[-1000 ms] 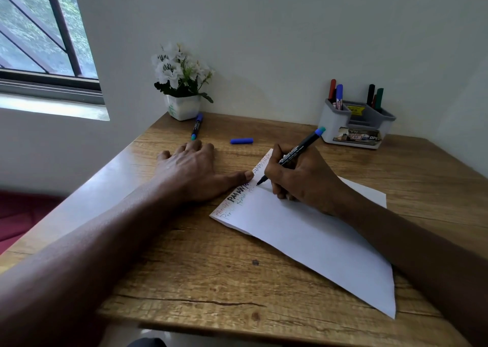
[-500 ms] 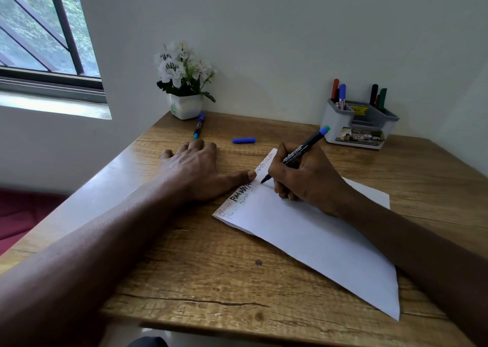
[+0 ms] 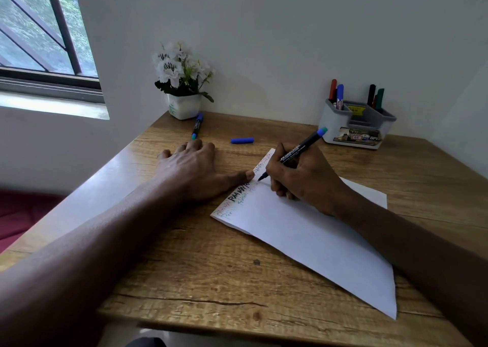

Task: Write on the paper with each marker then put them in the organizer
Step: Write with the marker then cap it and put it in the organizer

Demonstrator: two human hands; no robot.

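The marker (image 3: 298, 152), black with a blue end, is clenched in the curled fingers of the right hand (image 3: 303, 180), its tip on the paper (image 3: 317, 241) beside lines of writing. The left hand (image 3: 190, 169) lies flat and relaxed on the table (image 3: 198, 267) – thumb pressing the paper's edge. Beyond lie a blue cap (image 3: 242, 140) and a second marker (image 3: 197, 125). The organizer (image 3: 356, 132) stands at the back – red and blue markers in its left compartment, black and green in its right.

Words within reach of my writing grip

The marker (image 3: 298, 150) I hold reads "FABER-CASTELL"; just left of its tip the paper (image 3: 303, 235) shows bold black "RAM"; beyond, the organizer (image 3: 333, 124) label reads "OPE".
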